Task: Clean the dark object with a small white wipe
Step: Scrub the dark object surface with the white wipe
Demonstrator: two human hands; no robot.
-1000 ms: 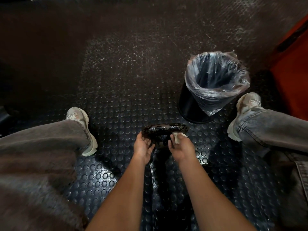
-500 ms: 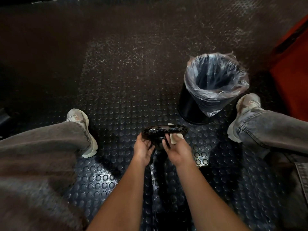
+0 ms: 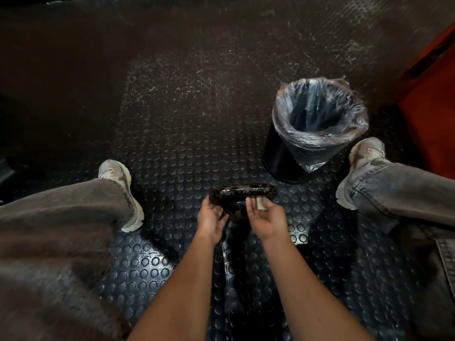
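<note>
Two hands — left (image 3: pixel 212 215) cupping dark object (image 3: pixel 242 193), right (image 3: pixel 267 217) pinching wipe (image 3: pixel 261 203) — beside lined bin (image 3: pixel 317 129).

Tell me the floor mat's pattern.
Raised round studs on dark rubber floor mat; the head view, the only one, shows it.

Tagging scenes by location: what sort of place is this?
Hard to pin down: probably a workshop, utility area or vehicle interior. Cues: black raised-stud rubber floor, scuffed and dusty; a small black bin with a clear plastic liner; an orange-red panel at the right edge. The person sits low over the floor.
</note>
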